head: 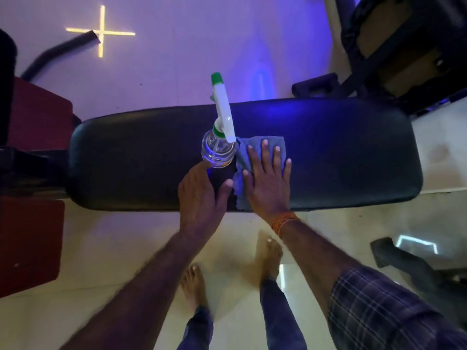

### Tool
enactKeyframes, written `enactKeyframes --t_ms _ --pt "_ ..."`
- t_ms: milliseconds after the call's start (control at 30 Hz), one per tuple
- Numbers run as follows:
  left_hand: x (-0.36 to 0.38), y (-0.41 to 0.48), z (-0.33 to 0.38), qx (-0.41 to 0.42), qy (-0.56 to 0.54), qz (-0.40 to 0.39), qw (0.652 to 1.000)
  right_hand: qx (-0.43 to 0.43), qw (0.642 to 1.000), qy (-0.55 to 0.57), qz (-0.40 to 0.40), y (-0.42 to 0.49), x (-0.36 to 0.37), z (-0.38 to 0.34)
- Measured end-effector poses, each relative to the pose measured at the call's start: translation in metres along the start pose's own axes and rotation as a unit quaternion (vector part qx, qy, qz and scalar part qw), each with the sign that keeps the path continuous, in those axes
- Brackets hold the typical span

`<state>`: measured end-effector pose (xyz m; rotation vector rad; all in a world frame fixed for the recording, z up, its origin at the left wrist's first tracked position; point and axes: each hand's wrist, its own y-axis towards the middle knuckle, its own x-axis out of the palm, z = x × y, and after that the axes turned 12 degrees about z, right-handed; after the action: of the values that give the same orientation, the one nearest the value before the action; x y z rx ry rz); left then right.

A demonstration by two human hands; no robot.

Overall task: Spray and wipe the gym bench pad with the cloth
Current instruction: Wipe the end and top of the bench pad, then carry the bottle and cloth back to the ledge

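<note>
Purple-lit gym floor all round; across it, long black padded bench surface (341, 160). Upright at mid-pad, clear plastic spray bottle with white-and-green trigger head (218, 150), nozzle aimed away over the far edge; parked there, probably, to leave a hand free for wiping. Just right of the bottle, rumpled grey-blue cloth (254, 140), pinned flat under right grip (267, 183): fingers straight and spread, palm down, suited to broad wiping pressure. Just near-side of the bottle, left grip (199, 195), half-spread, thumb apart, wrapped round nothing; fingertips at the bottle's edge, contact unclear. Steadying or reaching, by the look.
</note>
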<state>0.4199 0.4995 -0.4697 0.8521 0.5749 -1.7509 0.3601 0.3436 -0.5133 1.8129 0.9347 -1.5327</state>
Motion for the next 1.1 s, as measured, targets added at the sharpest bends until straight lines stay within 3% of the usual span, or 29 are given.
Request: enactKeyframes --t_ms 133,400,500,733,933,1100 --pt "0.001 0.010 0.020 -0.085 -0.079 0.026 0.993 0.017 0.999 0.009 -0.027 0.042 0.000 -0.012" --pt "0.004 0.061 0.077 -0.165 -0.191 0.153 0.955 -0.151 0.981 0.018 -0.117 0.031 -0.018 0.032" --pt "0.009 0.073 0.093 -0.207 -0.208 0.147 0.945 -0.165 0.972 0.080 -0.148 0.032 -0.033 0.045" --pt "-0.013 0.059 0.136 -0.269 -0.189 0.155 0.932 0.005 0.942 0.268 -0.201 0.031 -0.114 0.074" --pt "-0.070 0.011 0.197 -0.224 -0.161 0.176 0.945 0.106 0.921 0.360 -0.103 -0.004 -0.207 0.099" --pt "-0.123 -0.020 0.259 -0.183 -0.169 0.201 0.947 0.092 0.927 0.362 -0.021 -0.024 -0.290 0.103"
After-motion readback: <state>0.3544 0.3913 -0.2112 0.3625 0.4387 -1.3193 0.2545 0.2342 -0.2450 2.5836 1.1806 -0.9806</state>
